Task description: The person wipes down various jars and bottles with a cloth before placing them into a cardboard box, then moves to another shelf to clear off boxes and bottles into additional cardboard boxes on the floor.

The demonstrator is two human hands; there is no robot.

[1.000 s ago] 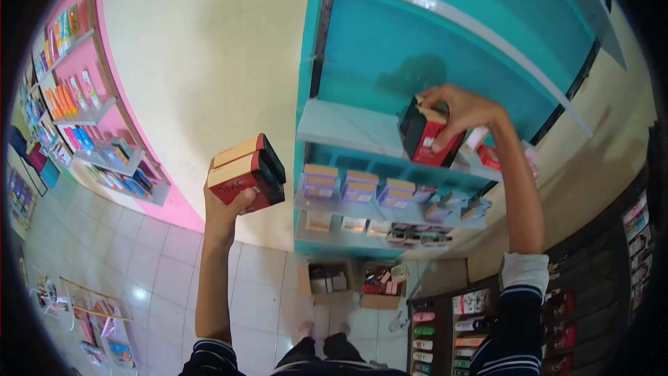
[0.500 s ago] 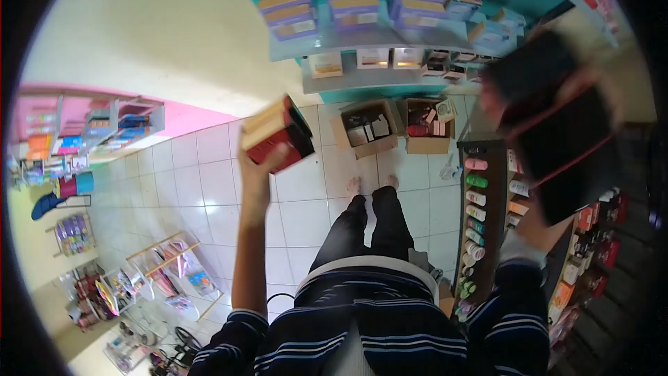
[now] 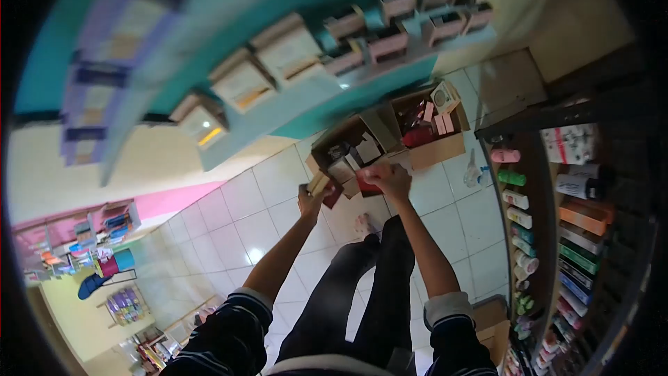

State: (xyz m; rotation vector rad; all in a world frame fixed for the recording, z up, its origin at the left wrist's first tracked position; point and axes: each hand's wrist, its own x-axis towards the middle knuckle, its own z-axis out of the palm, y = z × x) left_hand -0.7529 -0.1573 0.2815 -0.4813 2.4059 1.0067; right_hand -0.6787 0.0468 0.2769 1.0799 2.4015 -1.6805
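My left hand [image 3: 311, 203] is closed around small boxes [image 3: 319, 183] with cream and dark red sides, beside the near edge of an open cardboard box [image 3: 319, 171]. My right hand [image 3: 391, 179] has its fingers drawn together at that box's near right corner. A red piece [image 3: 367, 186] shows under its fingertips; blur hides what the fingers hold. White and dark small packages [image 3: 365, 147] lie inside the cardboard box.
A second cardboard box [image 3: 440, 153] with pink and red packages stands to the right. Wall shelves [image 3: 292, 101] with boxed goods run overhead. A dark rack [image 3: 490, 125] of bottles stands at right. My legs and bare foot [image 3: 364, 223] are below.
Both hands have come together over the cardboard box, the right one from far right. The dark boxes at my right hand are no longer seen there. The view has turned and moved closer to the shelves.
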